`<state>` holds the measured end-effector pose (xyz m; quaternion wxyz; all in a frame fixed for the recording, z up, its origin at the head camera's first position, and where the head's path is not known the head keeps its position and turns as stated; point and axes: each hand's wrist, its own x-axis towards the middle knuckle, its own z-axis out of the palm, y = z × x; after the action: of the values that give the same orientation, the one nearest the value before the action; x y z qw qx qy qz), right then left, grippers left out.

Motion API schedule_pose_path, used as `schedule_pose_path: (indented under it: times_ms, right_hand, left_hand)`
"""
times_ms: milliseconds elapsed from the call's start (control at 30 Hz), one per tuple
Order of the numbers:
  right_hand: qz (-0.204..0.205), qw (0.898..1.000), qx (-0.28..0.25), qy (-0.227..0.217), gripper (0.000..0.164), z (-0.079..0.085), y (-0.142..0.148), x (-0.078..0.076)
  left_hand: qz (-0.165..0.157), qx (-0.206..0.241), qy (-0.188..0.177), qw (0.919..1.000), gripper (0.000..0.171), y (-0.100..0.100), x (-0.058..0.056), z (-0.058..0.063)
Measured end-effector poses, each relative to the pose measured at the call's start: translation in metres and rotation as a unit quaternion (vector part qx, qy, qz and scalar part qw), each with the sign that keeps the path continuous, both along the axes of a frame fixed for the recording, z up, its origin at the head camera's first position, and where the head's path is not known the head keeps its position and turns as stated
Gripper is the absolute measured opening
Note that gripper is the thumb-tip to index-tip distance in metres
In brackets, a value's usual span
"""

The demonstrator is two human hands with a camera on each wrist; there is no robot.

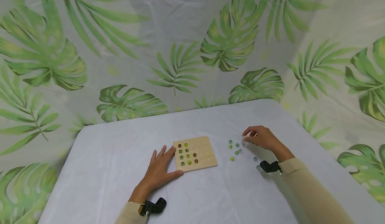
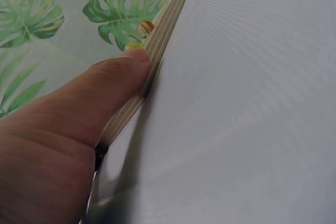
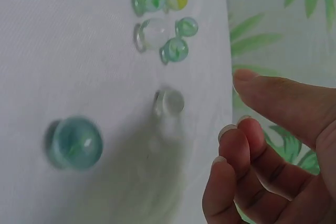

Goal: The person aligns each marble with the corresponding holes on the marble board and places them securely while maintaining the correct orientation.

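My left hand [image 1: 158, 170] lies spread at the left side of a wooden marble board [image 1: 206, 162], fingertips along its left edge and thumb at the near left corner. In the left wrist view the thumb [image 2: 118, 80] presses against the board's edge [image 2: 170, 19], beside a yellow marble [image 2: 135, 45]. Green, yellow and brown marbles fill hollows in the board's left columns. To the right, my right hand [image 1: 261, 137] hovers over loose marbles, thumb and fingers bent and apart. Nothing shows between them in the right wrist view. A clear marble [image 3: 174, 102] lies close to the fingertips.
Several green, yellow and clear marbles [image 1: 237, 152] lie loose right of the board. Two bluish marbles [image 1: 255, 158] sit nearer the right wrist. A white cloth covers the table [image 1: 198, 197]; a leaf-patterned curtain [image 1: 180, 23] stands behind it.
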<state>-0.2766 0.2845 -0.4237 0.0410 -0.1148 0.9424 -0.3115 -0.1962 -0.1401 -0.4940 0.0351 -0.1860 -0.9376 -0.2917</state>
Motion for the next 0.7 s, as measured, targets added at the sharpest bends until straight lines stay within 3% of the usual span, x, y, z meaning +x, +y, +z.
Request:
schedule_pose_path:
  times_ms: [433,700]
  right_hand:
    - [0.022,0.999,-0.014,0.032,0.016,0.002,-0.032,-0.013]
    - [0.034,0.998,-0.044,0.028,0.017,0.004,-0.054,-0.023]
  left_hand:
    - [0.001,-0.008,0.007,0.9999,0.096,0.001,-0.002,-0.001]
    - [0.005,-0.001,0.009,1.0,0.096,0.0,-0.001,-0.004]
